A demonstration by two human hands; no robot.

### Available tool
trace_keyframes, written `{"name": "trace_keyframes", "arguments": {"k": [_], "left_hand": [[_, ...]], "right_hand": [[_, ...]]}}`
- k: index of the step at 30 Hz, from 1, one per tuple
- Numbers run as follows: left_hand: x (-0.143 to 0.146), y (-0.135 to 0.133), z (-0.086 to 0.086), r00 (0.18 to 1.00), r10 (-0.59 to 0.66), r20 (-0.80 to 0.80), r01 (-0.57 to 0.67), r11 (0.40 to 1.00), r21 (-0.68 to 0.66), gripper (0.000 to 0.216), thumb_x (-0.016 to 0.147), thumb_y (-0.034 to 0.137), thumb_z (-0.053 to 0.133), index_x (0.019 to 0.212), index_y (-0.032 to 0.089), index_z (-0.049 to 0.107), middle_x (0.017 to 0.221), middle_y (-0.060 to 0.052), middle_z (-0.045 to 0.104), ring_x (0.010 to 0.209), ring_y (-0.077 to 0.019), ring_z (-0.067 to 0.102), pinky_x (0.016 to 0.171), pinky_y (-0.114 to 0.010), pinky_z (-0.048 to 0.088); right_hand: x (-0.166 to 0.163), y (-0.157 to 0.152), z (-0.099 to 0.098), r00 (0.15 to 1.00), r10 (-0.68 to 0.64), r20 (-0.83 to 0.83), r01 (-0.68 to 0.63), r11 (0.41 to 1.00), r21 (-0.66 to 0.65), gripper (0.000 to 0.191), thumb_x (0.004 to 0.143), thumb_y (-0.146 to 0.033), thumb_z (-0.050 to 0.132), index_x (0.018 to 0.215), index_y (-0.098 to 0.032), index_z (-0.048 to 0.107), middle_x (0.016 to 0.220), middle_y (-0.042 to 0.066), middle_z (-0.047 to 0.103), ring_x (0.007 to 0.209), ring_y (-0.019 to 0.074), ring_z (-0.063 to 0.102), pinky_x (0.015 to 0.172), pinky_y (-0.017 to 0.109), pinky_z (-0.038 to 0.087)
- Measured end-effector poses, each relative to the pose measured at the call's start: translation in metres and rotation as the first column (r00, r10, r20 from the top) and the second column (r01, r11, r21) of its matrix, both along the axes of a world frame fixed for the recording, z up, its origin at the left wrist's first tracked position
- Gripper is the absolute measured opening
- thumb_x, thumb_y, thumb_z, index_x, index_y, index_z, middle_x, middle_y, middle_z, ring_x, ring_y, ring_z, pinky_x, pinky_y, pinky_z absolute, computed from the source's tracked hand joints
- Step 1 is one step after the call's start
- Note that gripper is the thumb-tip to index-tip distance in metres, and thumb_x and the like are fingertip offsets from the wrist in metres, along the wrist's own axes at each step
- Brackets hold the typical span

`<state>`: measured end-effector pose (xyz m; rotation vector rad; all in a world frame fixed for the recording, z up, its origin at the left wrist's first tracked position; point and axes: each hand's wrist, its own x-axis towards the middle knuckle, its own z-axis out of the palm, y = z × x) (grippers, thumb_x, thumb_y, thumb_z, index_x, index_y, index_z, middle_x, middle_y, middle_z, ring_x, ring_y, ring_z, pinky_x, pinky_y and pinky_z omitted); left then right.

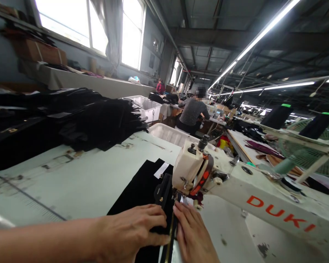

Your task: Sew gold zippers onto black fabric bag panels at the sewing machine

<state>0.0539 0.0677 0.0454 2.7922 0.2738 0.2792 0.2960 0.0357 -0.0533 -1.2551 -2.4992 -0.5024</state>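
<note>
A black fabric piece lies on the pale sewing table, its right side under the head of a white sewing machine. A narrow black strip with a gold-coloured line, which looks like a zipper, runs along its right edge toward the needle area. My left hand rests on the fabric, thumb apart from the bent fingers and touching the strip. My right hand lies with fingers stretched out along the strip's right side, fingertips just below the presser foot. A black tab with a gold stud sits on the fabric. The needle itself is hidden.
Stacked black fabric pieces cover the table's far left. White plastic bins stand behind the table. The machine arm extends rightward, with dark thread cones and a green fan beyond. A person sits farther back.
</note>
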Motion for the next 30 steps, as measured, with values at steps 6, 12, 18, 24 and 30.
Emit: {"name": "trace_keyframes", "arguments": {"k": [6,12,18,24,30], "left_hand": [[0.003,0.022,-0.023,0.995,-0.021,0.102,0.02,1.0,0.013,0.063,0.076,0.057,0.07,0.123,0.015,0.062,0.116,-0.014,0.064,0.106,-0.0298,0.059,0.102,-0.04,0.043],[0.005,0.043,-0.039,0.984,-0.023,0.177,0.023,1.0,0.001,0.074,0.07,0.062,0.075,0.128,0.018,0.06,0.115,-0.011,0.064,0.106,-0.0293,0.057,0.104,-0.039,0.04],[0.005,0.053,-0.044,0.988,0.004,0.157,-0.008,1.0,0.029,0.076,0.069,0.062,0.077,0.129,0.018,0.06,0.118,-0.011,0.06,0.103,-0.0271,0.056,0.104,-0.038,0.038],[-0.001,0.04,-0.043,0.987,0.034,0.157,-0.037,0.999,0.013,0.071,0.073,0.062,0.073,0.129,0.021,0.06,0.114,-0.011,0.063,0.101,-0.0286,0.059,0.1,-0.039,0.042],[0.0,0.044,-0.046,0.978,0.05,0.2,-0.048,0.999,-0.011,0.068,0.074,0.061,0.073,0.127,0.021,0.062,0.117,-0.01,0.063,0.105,-0.0291,0.059,0.101,-0.04,0.041]], "right_hand": [[0.006,0.009,-0.009,0.997,0.022,0.08,-0.031,0.992,0.12,0.048,0.087,-0.013,0.046,0.134,-0.014,0.051,0.136,0.005,0.058,0.118,0.0221,0.061,0.091,0.037,0.057],[0.012,0.013,-0.017,0.997,0.072,0.039,-0.077,0.983,0.169,0.048,0.083,-0.01,0.045,0.13,-0.017,0.055,0.129,0.003,0.064,0.111,0.0214,0.065,0.087,0.034,0.057],[0.013,0.015,-0.016,0.993,0.106,-0.052,-0.096,0.981,0.169,0.049,0.082,-0.008,0.046,0.129,-0.018,0.057,0.122,0.002,0.068,0.107,0.0195,0.066,0.089,0.031,0.055],[0.008,0.01,-0.008,0.977,0.17,-0.13,-0.149,0.976,0.157,0.042,0.081,-0.006,0.047,0.117,-0.022,0.063,0.109,0.0,0.072,0.097,0.0163,0.069,0.087,0.028,0.056],[0.009,0.012,-0.014,0.989,0.138,-0.043,-0.125,0.966,0.227,0.044,0.079,-0.009,0.049,0.12,-0.02,0.064,0.111,0.0,0.072,0.098,0.019,0.07,0.08,0.028,0.059]]}}
